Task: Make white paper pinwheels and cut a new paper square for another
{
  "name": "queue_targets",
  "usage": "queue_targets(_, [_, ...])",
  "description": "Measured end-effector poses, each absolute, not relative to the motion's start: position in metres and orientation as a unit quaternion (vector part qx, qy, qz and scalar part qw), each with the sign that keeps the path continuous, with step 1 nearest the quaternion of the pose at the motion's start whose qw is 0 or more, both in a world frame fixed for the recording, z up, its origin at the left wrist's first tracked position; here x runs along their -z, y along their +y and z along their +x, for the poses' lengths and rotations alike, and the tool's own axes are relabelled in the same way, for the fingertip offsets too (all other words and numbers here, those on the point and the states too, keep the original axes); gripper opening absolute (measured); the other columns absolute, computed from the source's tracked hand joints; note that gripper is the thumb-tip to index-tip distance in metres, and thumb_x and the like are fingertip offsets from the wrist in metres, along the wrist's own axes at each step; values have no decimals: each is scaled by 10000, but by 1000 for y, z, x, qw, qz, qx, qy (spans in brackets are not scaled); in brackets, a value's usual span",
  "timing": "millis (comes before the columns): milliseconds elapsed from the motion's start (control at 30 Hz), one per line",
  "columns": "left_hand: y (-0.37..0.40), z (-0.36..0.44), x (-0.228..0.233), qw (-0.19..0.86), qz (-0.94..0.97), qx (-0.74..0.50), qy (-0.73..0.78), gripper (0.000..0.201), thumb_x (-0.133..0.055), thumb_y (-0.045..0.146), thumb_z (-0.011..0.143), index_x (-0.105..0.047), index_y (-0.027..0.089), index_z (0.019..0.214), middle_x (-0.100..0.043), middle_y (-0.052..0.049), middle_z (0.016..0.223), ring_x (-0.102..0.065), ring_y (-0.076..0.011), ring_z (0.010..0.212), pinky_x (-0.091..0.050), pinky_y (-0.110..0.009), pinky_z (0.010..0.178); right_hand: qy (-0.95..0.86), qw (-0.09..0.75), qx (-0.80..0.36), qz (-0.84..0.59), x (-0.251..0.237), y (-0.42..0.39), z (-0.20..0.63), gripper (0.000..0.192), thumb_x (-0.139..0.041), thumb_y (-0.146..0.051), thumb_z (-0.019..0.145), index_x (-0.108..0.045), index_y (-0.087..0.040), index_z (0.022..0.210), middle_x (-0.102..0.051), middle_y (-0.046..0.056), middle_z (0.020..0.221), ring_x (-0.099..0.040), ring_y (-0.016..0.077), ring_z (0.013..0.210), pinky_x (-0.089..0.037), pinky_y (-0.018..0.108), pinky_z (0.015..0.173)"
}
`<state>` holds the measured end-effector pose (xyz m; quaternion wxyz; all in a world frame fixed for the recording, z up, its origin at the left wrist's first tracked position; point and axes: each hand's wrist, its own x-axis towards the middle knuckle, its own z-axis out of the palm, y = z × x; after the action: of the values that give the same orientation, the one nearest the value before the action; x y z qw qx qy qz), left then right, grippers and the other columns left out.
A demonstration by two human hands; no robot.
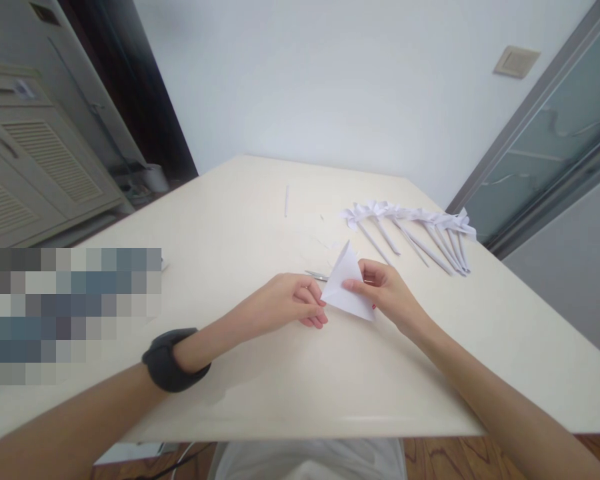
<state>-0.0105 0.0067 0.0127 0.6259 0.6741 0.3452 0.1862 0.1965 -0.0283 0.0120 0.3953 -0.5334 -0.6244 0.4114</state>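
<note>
A white sheet of paper folded into a triangle point(347, 277) is held just above the cream table point(260, 373), its point upward. My left hand point(290, 301) pinches its left lower corner. My right hand point(387, 292) grips its right side, thumb on the front face. A black band sits on my left wrist point(173, 359). Behind the paper, the metal tip of what looks like scissors point(316, 275) lies on the table, mostly hidden by my left hand and the paper.
Several white paper flowers on rolled paper stems point(415, 230) lie in a row at the far right. A thin paper stick point(287, 200) lies farther back. A blurred patch covers the table's left side. A louvred cabinet point(35, 167) stands left, a glass door point(555, 133) right.
</note>
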Motion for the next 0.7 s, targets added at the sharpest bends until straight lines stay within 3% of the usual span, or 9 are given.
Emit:
queue_targets(300, [8,-11,-19,632,664,-179,357,174,-602,311,762,-530,153,753,-718,-99,782,-684,-212,753,-539,-348,713,-627,416,-403,-521,-16,-31,194,226,-605,-368,771,-490,-180,723,-549,-9,735,-540,127,647,-376,226,526])
queue_targets(533, [6,-9,-21,647,653,-177,353,141,-621,227,748,-497,160,761,-719,-87,792,-684,-203,757,-540,-350,731,-634,420,-388,-521,-17,-33,193,219,-598,-351,781,-469,-183,722,-556,-10,746,-541,126,662,-390,230,556])
queue_targets(700, [6,-10,-22,636,661,-179,356,197,-611,325,766,-513,153,759,-718,-97,792,-684,-208,763,-537,-346,728,-636,429,-380,-517,-18,-34,192,227,-599,-344,782,-455,-186,707,-545,-13,741,-536,125,674,-393,232,567])
